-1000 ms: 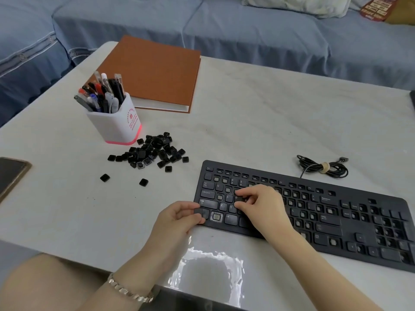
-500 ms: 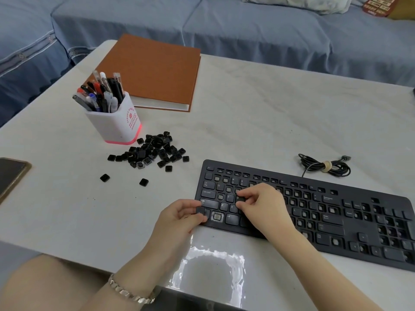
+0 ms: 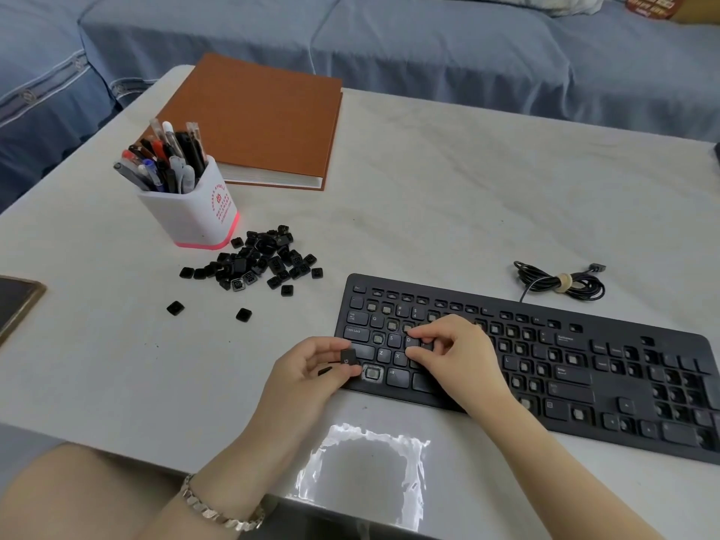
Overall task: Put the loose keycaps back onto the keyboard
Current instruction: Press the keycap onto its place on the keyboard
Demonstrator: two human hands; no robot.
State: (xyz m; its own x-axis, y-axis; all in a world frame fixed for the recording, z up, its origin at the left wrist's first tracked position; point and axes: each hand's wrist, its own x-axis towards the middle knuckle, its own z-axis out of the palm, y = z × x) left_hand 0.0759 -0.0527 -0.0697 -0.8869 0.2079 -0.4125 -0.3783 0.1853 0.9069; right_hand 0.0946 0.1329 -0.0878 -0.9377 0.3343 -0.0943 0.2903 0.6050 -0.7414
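The keyboard (image 3: 576, 378) is black and full-sized, lying at the front right of the pale tabletop (image 3: 428, 208), with its far right end cut off by the frame edge. Many of its sockets are bare and show small grey stems. The caps on its left side are seated, among them Caps Lock, Q, S, Z, X and Alt.

The left hand (image 3: 311, 378) pinches one square black keycap (image 3: 348, 357) between thumb and forefinger, just off the keyboard's front left corner. A faint pale mark shows on the cap, too small to read. A second dark shape lies deeper in that palm, and it is unclear what it is.

The right hand (image 3: 457, 356) rests on the letter rows with its fingers curled and its thumb and forefinger tips down beside the D key. Whether they grip a cap there cannot be told.

The loose keycaps (image 3: 257, 263) lie heaped just in front of a white pen holder (image 3: 191, 212), well to the left of the keyboard. Two strays sit nearer the front. Their legends are not legible.

A coiled cable (image 3: 561, 284) lies behind the keyboard. A brown book (image 3: 257, 118) sits at the back, and a phone (image 3: 15, 305) is cropped at the left edge.
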